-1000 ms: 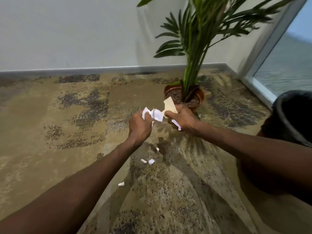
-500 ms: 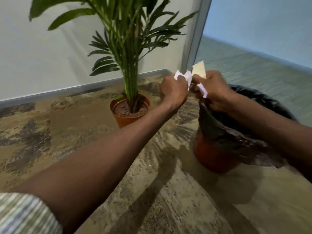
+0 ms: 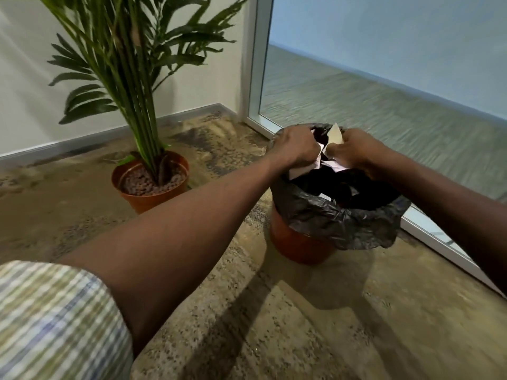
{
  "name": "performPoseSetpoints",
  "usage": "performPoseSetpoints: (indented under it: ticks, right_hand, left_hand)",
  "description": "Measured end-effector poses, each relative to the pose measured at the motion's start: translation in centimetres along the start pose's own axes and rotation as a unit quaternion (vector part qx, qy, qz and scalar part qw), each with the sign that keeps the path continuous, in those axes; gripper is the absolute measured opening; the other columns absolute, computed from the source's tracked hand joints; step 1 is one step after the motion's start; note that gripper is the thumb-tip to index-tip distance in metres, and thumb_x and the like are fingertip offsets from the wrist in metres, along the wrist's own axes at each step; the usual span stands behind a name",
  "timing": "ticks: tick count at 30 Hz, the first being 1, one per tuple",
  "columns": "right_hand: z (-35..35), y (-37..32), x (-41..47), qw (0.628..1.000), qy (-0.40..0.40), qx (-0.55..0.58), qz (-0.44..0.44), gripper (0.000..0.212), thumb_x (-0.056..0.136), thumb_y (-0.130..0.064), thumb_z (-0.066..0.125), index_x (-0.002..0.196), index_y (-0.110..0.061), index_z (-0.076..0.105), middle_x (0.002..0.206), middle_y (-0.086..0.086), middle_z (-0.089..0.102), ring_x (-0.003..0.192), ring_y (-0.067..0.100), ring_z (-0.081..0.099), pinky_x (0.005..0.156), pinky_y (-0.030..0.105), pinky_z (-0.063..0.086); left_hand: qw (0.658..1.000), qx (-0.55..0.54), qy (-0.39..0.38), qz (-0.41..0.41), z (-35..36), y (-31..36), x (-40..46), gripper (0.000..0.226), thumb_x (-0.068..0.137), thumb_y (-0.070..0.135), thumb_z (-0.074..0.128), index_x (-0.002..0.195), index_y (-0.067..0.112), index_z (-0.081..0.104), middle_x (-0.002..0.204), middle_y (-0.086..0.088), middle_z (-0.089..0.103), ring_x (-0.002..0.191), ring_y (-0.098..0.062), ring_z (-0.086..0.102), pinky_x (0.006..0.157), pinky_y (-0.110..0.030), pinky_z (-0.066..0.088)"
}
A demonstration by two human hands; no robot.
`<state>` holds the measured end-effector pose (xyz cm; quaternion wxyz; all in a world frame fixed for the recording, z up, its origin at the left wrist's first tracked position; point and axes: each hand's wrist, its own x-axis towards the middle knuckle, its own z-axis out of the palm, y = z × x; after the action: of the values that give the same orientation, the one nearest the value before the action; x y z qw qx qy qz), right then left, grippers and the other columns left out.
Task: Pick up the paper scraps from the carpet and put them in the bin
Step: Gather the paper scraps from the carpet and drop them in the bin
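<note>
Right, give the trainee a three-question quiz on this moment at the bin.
1. True or false: both hands are over the bin.
2. What lines the bin? A) black bag B) white bag C) nothing
3. What does the right hand hold?

Key
1. True; the left hand too.
2. A, the black bag.
3. Paper scraps, pinched in its fingers.

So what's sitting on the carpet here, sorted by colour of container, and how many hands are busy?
Orange plant pot: 1
Orange bin with a black liner: 1
Hands holding paper scraps over the bin: 2, the left hand and the right hand
Total: 4
</note>
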<state>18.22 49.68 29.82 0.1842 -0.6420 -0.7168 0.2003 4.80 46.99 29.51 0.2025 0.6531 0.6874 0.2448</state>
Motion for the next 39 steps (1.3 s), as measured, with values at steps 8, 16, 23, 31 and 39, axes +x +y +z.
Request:
performPoseSetpoints:
  ticks: [8,16,23,31,39]
  right_hand:
    - [0.7,-1.2,0.8,0.978,-0.18,-0.024,0.105,0.037,0.102,-0.038,0.045,0.12,-0.005,0.049,0.112,0.012,0.049,0.077,0.038,0.064,0.051,0.055,0.058]
    - [2.4,-7.2,-1.8,0.951,-0.063,-0.271,-0.132,0.033,0.094,-0.023,0.05,0.11,0.001,0.066,0.115,0.026,0.065,0.102,0.038,0.063,0.08,0.037,0.048]
    - [9.4,-13.6,-6.6,0.905,0.038,-0.074,-0.417,0.018,0.085,-0.015,0.054,0.071,-0.01,0.063,0.066,0.007,0.061,0.062,0.021,0.056,0.057,0.022,0.035]
    - [26.9,-13.5,-11.9,0.847,-0.291,-0.05,-0.441,0.015,0.086,-0.007,0.064,0.092,-0.014,0.076,0.091,0.001,0.074,0.08,0.01,0.066,0.069,0.023,0.049]
    - [37.6,-13.5,-13.5,0.842,-0.354,-0.062,-0.402,0.019,0.088,-0.002,0.062,0.102,-0.004,0.075,0.104,0.011,0.074,0.095,0.023,0.069,0.083,0.034,0.057]
  left_hand:
    - [0.945,-0.32,-0.061,-0.017,-1.5,-2.3,-1.4,0.031,0.103,0.026,0.043,0.099,0.001,0.06,0.088,-0.023,0.061,0.076,-0.029,0.061,0.064,-0.036,0.037]
    - [0.887,-0.448,0.091,-0.063,-4.1,-11.1,-6.0,0.018,0.102,0.016,0.048,0.096,0.004,0.06,0.079,-0.009,0.06,0.059,-0.015,0.054,0.049,-0.021,0.043]
    - [0.873,-0.419,0.16,-0.192,-4.7,-21.6,-12.6,0.019,0.103,0.011,0.043,0.092,0.006,0.058,0.072,-0.002,0.057,0.05,-0.008,0.052,0.038,-0.013,0.037]
    - [0.94,-0.126,0.093,-0.302,-3.2,-35.8,-25.6,0.013,0.093,0.008,0.06,0.083,0.008,0.067,0.081,-0.013,0.069,0.062,-0.018,0.061,0.056,-0.024,0.049]
    - [0.93,-0.078,-0.096,-0.347,-1.4,-41.8,-38.0,0.031,0.06,0.032,0.092,0.079,0.019,0.073,0.073,0.006,0.071,0.069,-0.009,0.065,0.064,-0.023,0.049]
